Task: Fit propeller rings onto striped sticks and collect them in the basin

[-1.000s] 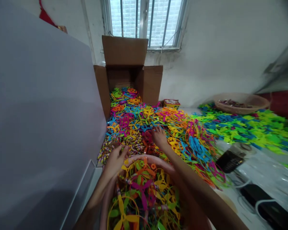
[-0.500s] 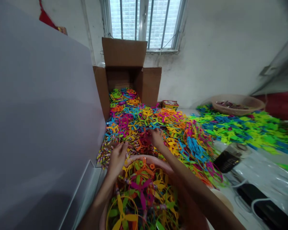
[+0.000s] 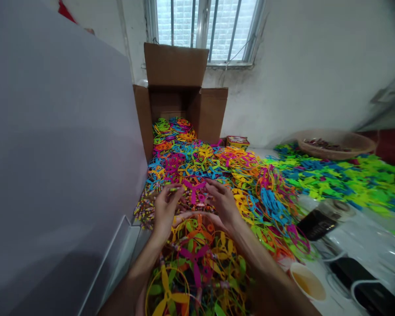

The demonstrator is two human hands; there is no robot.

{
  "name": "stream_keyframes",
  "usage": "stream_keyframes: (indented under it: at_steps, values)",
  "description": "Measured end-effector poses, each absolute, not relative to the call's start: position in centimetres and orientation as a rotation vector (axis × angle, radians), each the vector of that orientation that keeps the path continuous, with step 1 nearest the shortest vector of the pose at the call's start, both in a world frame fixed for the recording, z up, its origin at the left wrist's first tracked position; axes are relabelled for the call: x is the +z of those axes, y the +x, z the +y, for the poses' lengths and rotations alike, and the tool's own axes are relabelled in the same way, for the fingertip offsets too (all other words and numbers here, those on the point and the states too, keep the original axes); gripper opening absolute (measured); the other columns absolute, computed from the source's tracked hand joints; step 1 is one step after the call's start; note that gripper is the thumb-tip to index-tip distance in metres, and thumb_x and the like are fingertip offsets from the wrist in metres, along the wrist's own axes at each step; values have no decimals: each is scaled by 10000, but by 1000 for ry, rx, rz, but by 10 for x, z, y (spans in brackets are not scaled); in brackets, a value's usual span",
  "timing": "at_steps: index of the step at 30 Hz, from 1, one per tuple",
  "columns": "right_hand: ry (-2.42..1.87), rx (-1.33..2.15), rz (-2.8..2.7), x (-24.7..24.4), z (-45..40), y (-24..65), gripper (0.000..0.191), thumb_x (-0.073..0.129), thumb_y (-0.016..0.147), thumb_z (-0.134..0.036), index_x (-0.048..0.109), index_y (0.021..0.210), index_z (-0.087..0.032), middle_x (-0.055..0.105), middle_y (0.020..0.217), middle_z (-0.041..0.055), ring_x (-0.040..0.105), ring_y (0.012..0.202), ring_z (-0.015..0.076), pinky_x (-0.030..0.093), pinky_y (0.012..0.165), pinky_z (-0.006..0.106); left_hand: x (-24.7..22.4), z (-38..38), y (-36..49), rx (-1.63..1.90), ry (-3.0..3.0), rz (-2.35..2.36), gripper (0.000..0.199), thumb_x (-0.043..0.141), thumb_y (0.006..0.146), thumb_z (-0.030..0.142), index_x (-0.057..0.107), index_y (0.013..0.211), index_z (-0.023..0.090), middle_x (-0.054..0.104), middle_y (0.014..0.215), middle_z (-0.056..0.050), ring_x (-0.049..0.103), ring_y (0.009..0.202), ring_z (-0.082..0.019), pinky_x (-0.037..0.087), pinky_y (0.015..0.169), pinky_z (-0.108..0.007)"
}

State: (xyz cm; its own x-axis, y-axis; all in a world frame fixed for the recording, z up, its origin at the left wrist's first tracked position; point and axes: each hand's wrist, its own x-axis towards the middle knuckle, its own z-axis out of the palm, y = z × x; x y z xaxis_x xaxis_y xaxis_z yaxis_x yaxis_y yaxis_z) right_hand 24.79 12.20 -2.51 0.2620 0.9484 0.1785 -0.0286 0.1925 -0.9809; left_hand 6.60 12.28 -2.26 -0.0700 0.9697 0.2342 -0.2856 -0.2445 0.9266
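Seen from the person's own head, two bare forearms rise from the bottom edge and meet at centre frame, elbows out and wrists tilted inward, so the left hand (image 3: 165, 211) and right hand (image 3: 223, 206) face each other over the work. Between them, a magenta three-bladed plastic propeller (image 3: 193, 189) hovers at the fingertips, with a thin striped stick (image 3: 174, 189) just beside the left hand. The left fingers (image 3: 168, 196) are half curled and the right fingers (image 3: 215, 188) are slightly spread, but whether either hand actually grips anything is impossible to tell. Directly below the hands, within easy reach, a pink-rimmed plastic basin (image 3: 197, 215) brims with looped propellers. Beyond it a dense heap of multicoloured propeller rings (image 3: 197, 158) covers the counter up to an open cardboard box (image 3: 174, 87), which, with a tall grey panel (image 3: 59, 145) at left, seems to hem the heap in. At right lie bright green and blue plastic pieces (image 3: 342, 175), a woven basket (image 3: 335, 145) in the upper right, and a paper cup of amber liquid (image 3: 307, 281) in the lower right
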Motion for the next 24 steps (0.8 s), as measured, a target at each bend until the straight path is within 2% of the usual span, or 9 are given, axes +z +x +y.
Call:
stream_keyframes:
  at_steps: [3, 5, 8, 11, 16, 20, 24]
  values:
    - [-934, 1348, -839, -17, 91, 234, 384, 870, 700, -394, 764, 1038, -247, 764, 901, 27, 700, 713, 174, 595, 680, 313, -18, 112, 68, 1580, 1168, 839, 281, 777, 816, 417, 688, 942, 182, 677, 854, 4, 585, 608, -85, 479, 555, -180]
    - [-897, 1458, -750, -14, 79, 229, 303, 890, 691, -379, 782, 936, -237, 766, 867, 15, 704, 747, 170, 588, 703, 291, -16, 104, 67, 1474, 1207, 814, 272, 779, 814, 417, 689, 905, 177, 665, 752, 10, 593, 595, -96, 456, 524, -172]
    - [-968, 1459, -704, -14, 69, 228, 276, 893, 697, -422, 787, 866, -231, 763, 808, 4, 701, 728, 170, 569, 692, 289, -16, 95, 64, 1288, 1244, 762, 283, 791, 805, 417, 687, 892, 169, 615, 605, 28, 567, 520, -101, 396, 440, -162]
    - [-980, 1434, -750, -17, 61, 230, 231, 898, 702, -395, 787, 825, -234, 762, 789, -2, 697, 724, 171, 550, 718, 299, -15, 92, 59, 1349, 1143, 742, 288, 782, 821, 407, 682, 955, 172, 641, 663, 18, 584, 541, -101, 420, 437, -164]
    - [-1001, 1459, -937, -17, 42, 232, 237, 863, 751, -376, 803, 960, -281, 787, 914, 7, 713, 829, 213, 526, 810, 356, -14, 92, 54, 1352, 1094, 722, 302, 787, 816, 416, 666, 936, 167, 659, 741, 2, 610, 566, -110, 451, 420, -177]
    - [-1054, 1391, -980, -16, 35, 230, 192, 852, 762, -405, 803, 905, -285, 780, 894, -3, 699, 828, 214, 510, 780, 341, -14, 86, 56, 1267, 1163, 741, 313, 778, 824, 445, 668, 915, 166, 655, 730, 8, 596, 534, -96, 446, 413, -169]
    - [-1012, 1354, -1029, -18, 35, 232, 154, 828, 803, -376, 794, 923, -286, 761, 841, -21, 677, 729, 169, 501, 711, 293, -13, 82, 57, 1255, 1165, 751, 329, 766, 828, 465, 665, 941, 173, 659, 735, 0, 605, 557, -110, 447, 411, -171]
